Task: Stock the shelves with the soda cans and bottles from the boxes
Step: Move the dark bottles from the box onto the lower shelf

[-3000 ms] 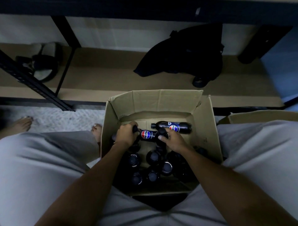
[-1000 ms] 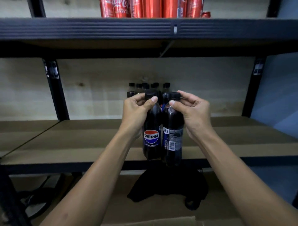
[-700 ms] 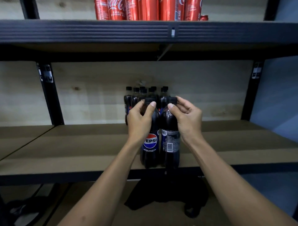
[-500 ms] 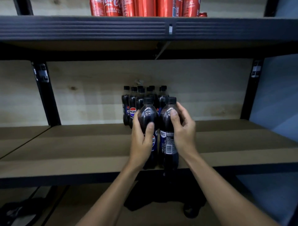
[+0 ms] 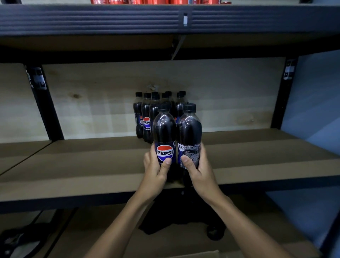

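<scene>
Both hands have slid down the two bottles since half a second ago: then they gripped near the shoulders, now they wrap the labelled lower halves. Three seconds ago the same hands were down in a box, lifting bottles out of it.

The left hand (image 5: 156,171) curls round the left bottle (image 5: 164,132), thumb pressed on the label just under the Pepsi logo. The right hand (image 5: 197,170) curls round the right bottle (image 5: 189,130), thumb across its printed back label. The two bottles stand upright and touch side by side at the front part of the middle shelf (image 5: 92,165); their bases are hidden behind the hands, so whether they rest on the board cannot be told.

Behind them, against the wooden back panel, stands a cluster of bottles (image 5: 147,117), upright and packed close, as it stood before. The held pair sits just in front of that cluster, nearer to it than a second ago.

Red cans (image 5: 156,1) line the top shelf, only their bottoms in view now. On the shelf below lies a dark bag (image 5: 176,221), and a cardboard edge (image 5: 195,254) shows at the bottom.
</scene>
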